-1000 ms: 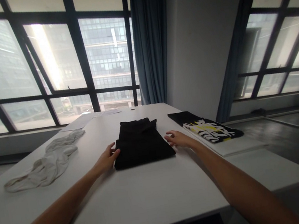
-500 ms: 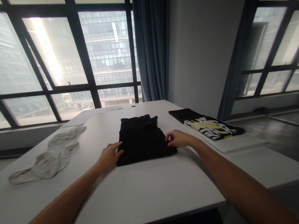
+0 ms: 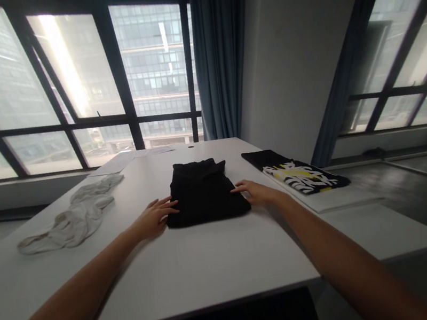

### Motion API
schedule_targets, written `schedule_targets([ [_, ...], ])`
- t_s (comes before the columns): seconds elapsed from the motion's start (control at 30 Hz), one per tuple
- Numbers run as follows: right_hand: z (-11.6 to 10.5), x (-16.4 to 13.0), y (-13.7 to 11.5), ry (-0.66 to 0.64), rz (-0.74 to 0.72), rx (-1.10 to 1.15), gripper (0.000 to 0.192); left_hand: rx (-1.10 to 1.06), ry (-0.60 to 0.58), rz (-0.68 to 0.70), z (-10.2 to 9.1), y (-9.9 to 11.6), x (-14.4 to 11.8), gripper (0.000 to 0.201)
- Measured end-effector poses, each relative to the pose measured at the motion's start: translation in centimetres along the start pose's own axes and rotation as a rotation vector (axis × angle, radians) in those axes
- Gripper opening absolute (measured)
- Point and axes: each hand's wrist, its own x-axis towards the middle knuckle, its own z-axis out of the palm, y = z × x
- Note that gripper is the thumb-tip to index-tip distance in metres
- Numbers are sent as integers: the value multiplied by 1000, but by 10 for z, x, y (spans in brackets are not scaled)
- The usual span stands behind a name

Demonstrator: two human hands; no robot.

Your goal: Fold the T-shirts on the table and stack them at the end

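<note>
A black garment (image 3: 205, 194), folded into a rough rectangle, lies flat on the white table (image 3: 198, 270). Its far end looks uneven, with a small corner sticking out to the right. My left hand (image 3: 153, 218) rests at the garment's left edge, fingers stretched out and their tips on the cloth. At the opposite edge, my right hand (image 3: 254, 192) touches the fabric with extended fingers. Neither hand grips the cloth. Part of my right hand's thumb side is hard to make out.
A crumpled whitish garment (image 3: 73, 220) lies on the left of the table. To the right is a folded black garment with a white and yellow print (image 3: 297, 175). Papers (image 3: 111, 165) lie at the far left end. Windows and a blue curtain (image 3: 221, 56) stand behind.
My fingers have straightened from a more curled pose at both edges of the black garment. The near edge of the garment looks slightly rounder, and the view has shifted a little.
</note>
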Motion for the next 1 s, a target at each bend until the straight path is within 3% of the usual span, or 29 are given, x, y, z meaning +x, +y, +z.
schedule_targets([
  [0.13,0,3,-4,56,-53,8,31,9,62,-23,-7,11,5,54],
  [0.23,-15,-3,-9,83,-134,83,24,-79,105,-74,-22,17,1,41],
  [0.33,-31,-11,-12,19,-156,245,25,-311,95,-27,-43,23,-7,31],
  [0.47,-34,-15,-12,-21,-62,373,44,-441,-76,104,-59,27,-20,50],
  [0.57,-31,-17,-11,-213,-43,416,49,-289,-291,111,-53,27,-27,84],
  [0.63,-32,-20,-11,-366,-26,421,53,-176,-339,74,-47,27,-30,90],
  [0.7,-35,-24,-13,-435,-4,393,60,-88,-328,49,-43,28,-30,85],
  [0.8,-41,-27,-15,-404,30,292,64,-40,-332,41,-43,29,-29,76],
  [0.9,-40,-27,-18,-351,56,204,71,-76,-411,17,-45,27,-30,77],
  [1.0,-31,-22,-21,-222,-5,145,71,-114,-413,21,-46,24,-32,79],
])
